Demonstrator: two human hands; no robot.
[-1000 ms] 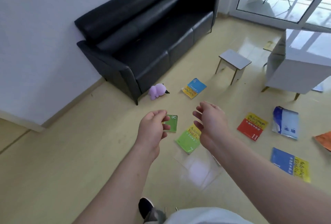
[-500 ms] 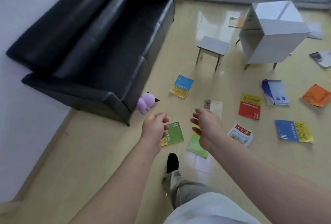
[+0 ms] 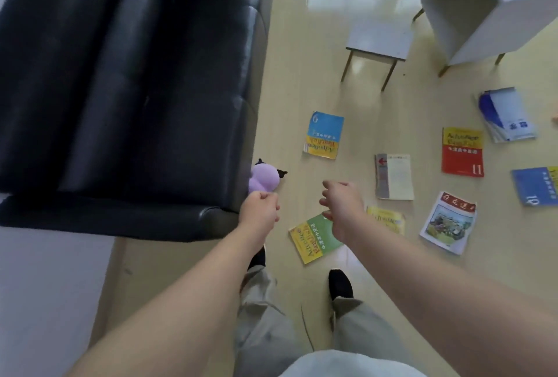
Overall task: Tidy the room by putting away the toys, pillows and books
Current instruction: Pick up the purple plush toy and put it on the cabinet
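Note:
A purple plush toy (image 3: 264, 180) lies on the floor against the corner of the black sofa (image 3: 120, 74). My left hand (image 3: 259, 210) hovers just in front of the toy, fingers curled into a fist and holding nothing. My right hand (image 3: 342, 207) hangs loosely curled and empty above a green and yellow book (image 3: 314, 239). Several more books lie scattered on the floor: a blue and yellow one (image 3: 324, 135), a white one (image 3: 394, 176), a red one (image 3: 462, 151) and an illustrated one (image 3: 448, 221).
A small grey stool (image 3: 377, 41) and a white cabinet on legs (image 3: 483, 5) stand at the far right. More books, one blue and white (image 3: 507, 114) and one blue (image 3: 536, 185), lie at the right edge. My feet stand beside the green book.
I have stepped forward and the view has tilted down. Both hands are now nearer the floor items, the left close to the purple toy. Neither hand has taken hold of anything.

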